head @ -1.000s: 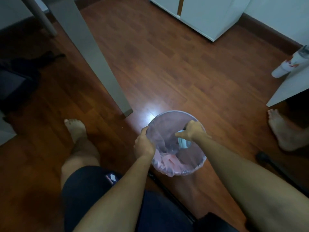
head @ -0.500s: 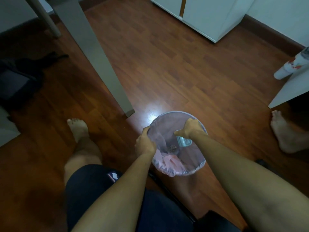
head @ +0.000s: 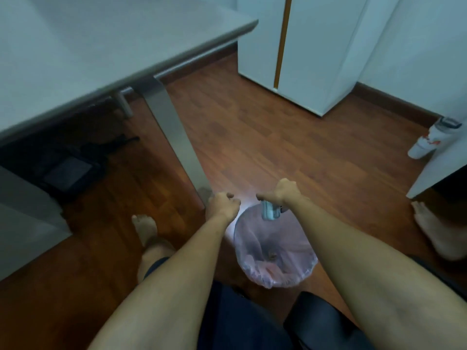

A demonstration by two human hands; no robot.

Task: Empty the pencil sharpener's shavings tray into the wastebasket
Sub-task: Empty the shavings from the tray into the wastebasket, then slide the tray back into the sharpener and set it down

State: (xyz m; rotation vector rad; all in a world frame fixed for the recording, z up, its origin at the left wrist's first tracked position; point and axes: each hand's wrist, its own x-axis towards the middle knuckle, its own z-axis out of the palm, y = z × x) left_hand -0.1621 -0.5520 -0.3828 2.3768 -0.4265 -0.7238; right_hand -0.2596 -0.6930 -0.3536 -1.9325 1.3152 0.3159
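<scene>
Tray [head: 270, 210] — seemingly pinched in right hand [head: 283, 192] — above wastebasket [head: 302, 270].

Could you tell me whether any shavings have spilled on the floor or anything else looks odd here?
Nothing stands out. The wastebasket stands upright with its liner in place, the right hand holds the tray above its rim, and no shavings show on the floor around it.

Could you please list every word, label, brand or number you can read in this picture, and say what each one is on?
No text can be read anywhere.
White bottle at the right edge: red markings, too blurred to read.
Small tray in the right hand over the wastebasket: no visible label.
White cabinet: only an orange stripe.
</scene>
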